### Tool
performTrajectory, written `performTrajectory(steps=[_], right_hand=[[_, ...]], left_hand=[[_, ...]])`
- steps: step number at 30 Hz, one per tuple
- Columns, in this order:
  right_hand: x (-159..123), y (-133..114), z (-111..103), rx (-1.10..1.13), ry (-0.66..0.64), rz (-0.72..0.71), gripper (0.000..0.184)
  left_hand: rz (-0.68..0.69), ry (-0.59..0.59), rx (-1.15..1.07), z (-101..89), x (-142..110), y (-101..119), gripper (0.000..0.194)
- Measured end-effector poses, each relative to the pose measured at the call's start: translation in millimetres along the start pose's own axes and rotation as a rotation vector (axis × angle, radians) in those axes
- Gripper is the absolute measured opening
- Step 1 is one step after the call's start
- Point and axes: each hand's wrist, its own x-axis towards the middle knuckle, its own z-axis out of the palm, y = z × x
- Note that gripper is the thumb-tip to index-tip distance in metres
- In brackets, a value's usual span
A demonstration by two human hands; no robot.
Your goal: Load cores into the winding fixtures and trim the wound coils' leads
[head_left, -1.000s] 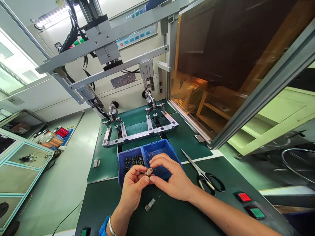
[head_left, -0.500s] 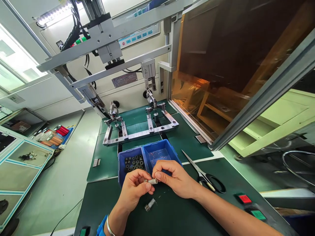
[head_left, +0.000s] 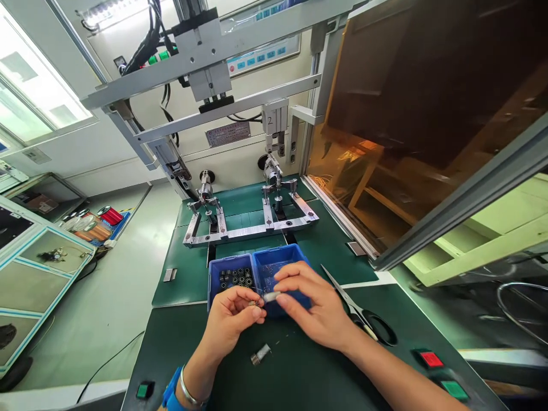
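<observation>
My left hand [head_left: 231,319] pinches a tiny part [head_left: 256,302] that is too small to identify. My right hand [head_left: 314,305] holds a small pale cylinder [head_left: 271,296] between thumb and fingertips, a little to the right of that pinch. Both hands hover over the front edge of a divided blue plastic bin [head_left: 231,260]. Its left compartment holds several small black rings [head_left: 233,278], and fine wire bits lie in its right compartment [head_left: 274,268]. A short metal cylinder [head_left: 261,354] lies on the green mat below my hands.
Black-handled scissors [head_left: 353,305] lie on the mat to the right. A metal fixture frame [head_left: 250,227] stands behind the bin under an overhead rig. Red and green buttons [head_left: 431,359] sit at the right front. A tinted glass panel [head_left: 385,103] rises on the right.
My right hand has drawn the pale cylinder rightward, away from my left hand's fingertips. The view has tilted and shifted slightly. The metal cylinder on the mat has not moved.
</observation>
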Motion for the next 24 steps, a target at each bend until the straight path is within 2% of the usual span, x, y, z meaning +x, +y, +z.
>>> performTrajectory(steps=[2,4,9,12,15,20,22,24], right_hand=[[3.9,5.1,-7.1,-0.089,0.067,-0.02,0.012],[6.4,10.4,-10.6,-0.181,0.072,-0.064,0.014],[-0.6,12.0,7.4,-0.272,-0.08,-0.228,0.015],[-8.2,6.4,24.3,-0.331,-0.175,-0.259,0.013],[-10.7,1.6,31.7,-0.344,-0.216,-0.196,0.013],[-7.7,-8.1,24.9,-0.107,0.007,-0.062,0.024],[-7.5,-13.0,22.9,0.014,-0.001,0.046,0.027],[-7.9,-16.1,23.3,0.125,-0.043,0.169,0.021]], left_hand=[[0.016,0.016,-0.058,-0.9,1.4,2.0,0.028],[0.027,0.021,-0.13,-3.4,3.0,3.9,0.029],[0.108,0.079,-0.272,-12.7,4.9,8.9,0.034],[0.135,0.084,-0.297,-16.1,4.0,11.5,0.032],[0.102,0.052,-0.32,-15.3,1.9,11.5,0.029],[0.021,-0.009,-0.323,-4.4,-1.8,4.4,0.023],[-0.014,-0.048,-0.327,2.0,-3.0,0.5,0.025],[-0.039,-0.078,-0.337,8.0,-3.7,-3.3,0.028]])
